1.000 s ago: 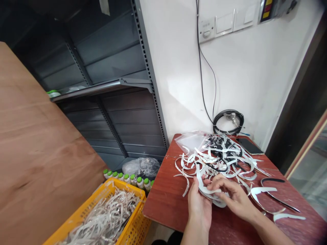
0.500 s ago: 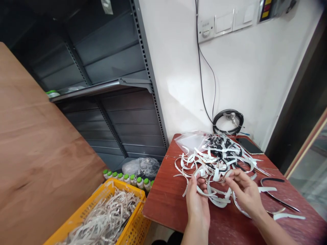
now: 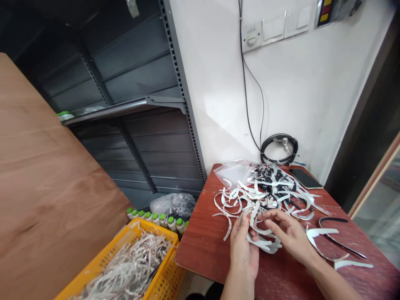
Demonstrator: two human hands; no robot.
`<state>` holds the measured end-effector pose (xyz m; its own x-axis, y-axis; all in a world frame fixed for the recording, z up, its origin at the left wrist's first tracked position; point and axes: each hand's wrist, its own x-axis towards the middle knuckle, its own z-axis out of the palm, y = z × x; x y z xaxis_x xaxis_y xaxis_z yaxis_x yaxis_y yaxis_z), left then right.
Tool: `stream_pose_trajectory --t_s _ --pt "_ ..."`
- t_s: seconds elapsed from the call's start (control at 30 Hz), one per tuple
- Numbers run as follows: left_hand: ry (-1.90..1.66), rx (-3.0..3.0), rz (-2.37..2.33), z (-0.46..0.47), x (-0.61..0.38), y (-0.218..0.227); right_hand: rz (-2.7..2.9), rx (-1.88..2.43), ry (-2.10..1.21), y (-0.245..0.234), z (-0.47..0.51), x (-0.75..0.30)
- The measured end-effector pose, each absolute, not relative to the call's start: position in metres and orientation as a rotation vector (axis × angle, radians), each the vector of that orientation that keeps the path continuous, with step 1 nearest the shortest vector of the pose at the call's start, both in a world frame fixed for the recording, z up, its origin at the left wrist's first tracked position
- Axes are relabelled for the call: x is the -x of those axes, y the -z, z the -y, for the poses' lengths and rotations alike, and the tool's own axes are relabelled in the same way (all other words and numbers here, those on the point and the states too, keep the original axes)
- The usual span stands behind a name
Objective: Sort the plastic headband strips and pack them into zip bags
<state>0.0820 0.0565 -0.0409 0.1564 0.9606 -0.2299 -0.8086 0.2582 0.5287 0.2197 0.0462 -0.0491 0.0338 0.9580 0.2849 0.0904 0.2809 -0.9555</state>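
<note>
The left hand and right hand are both half-curled, pinching a white strip at the front of the red bench. Yank it and that tangled pile could snag, maybe spill.

Middle of white strips hidden behind left hand and right hand; exact finger contact unclear. Both forearms cut off by bottom edge. Yellow plastic crate also cut off there; depth of strip pile inside unknown. Green-capped bottles partly hidden behind crate, any labels too small to read. Contents of cloudy plastic bag unclear. Metal piece on black cable coil too small to identify. Wall-mounted box cut off by top edge.
</note>
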Motion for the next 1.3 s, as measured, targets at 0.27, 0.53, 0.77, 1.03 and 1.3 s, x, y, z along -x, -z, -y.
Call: stream_pose_trajectory --t_s 0.27,0.53,0.77,1.03,1.3 --pt "-1.301 -0.217 -0.535 -0.059 -0.081 0.043 1.588 1.101 -0.985 0.049 -0.047 -0.213" --pt "-1.227 -0.050 -0.568 -0.058 -0.081 0.037 1.637 1.191 -0.693 0.055 -0.044 -0.209" --pt "-1.243 -0.089 -0.586 -0.058 -0.083 0.040 1.262 1.203 -1.057 0.060 -0.051 -0.212" --pt "-1.266 -0.328 -0.628 -0.053 -0.088 0.038 1.292 1.500 -0.726 0.065 -0.057 -0.218" --pt "-1.289 -0.515 -0.619 -0.044 -0.092 0.029 1.313 1.521 -0.703 0.068 -0.058 -0.221"
